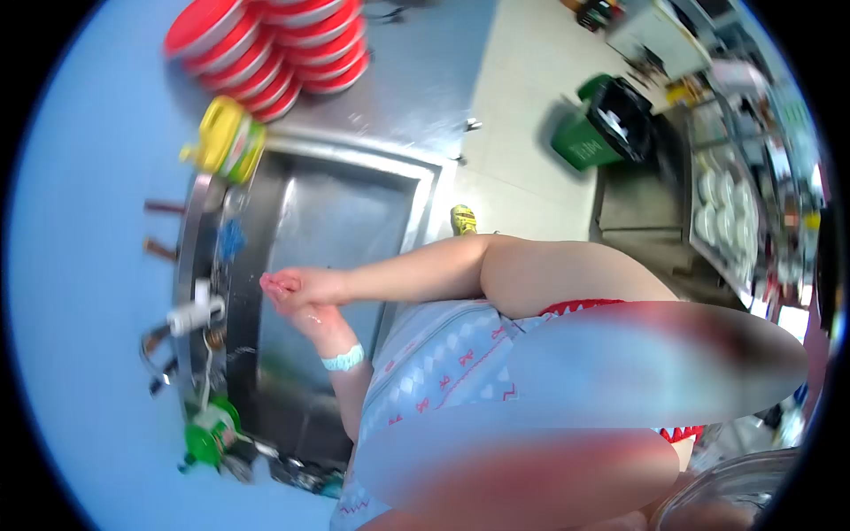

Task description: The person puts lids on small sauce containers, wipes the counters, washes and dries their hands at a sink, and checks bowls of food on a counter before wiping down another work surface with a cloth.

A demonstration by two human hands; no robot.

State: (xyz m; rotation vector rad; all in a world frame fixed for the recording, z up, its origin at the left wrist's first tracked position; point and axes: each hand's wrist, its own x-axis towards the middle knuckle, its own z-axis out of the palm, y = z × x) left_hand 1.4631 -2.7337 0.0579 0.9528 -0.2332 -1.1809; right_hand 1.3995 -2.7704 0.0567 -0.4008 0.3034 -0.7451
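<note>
My right hand and my left hand are clasped together above the steel sink, near its wall side. The right fingers wrap over the left ones, and both hands look closed. Wet spots shine on my left hand, above a pale green band at the wrist. No tool shows in either hand. A white tap fitting sticks out beside them, not touched. Inside the sink edge lies a blue scrubber.
Stacked red-and-white containers and a yellow bottle stand beside the sink. A green bottle is at its other end. Across the floor are a green bin and a rack with white dishes.
</note>
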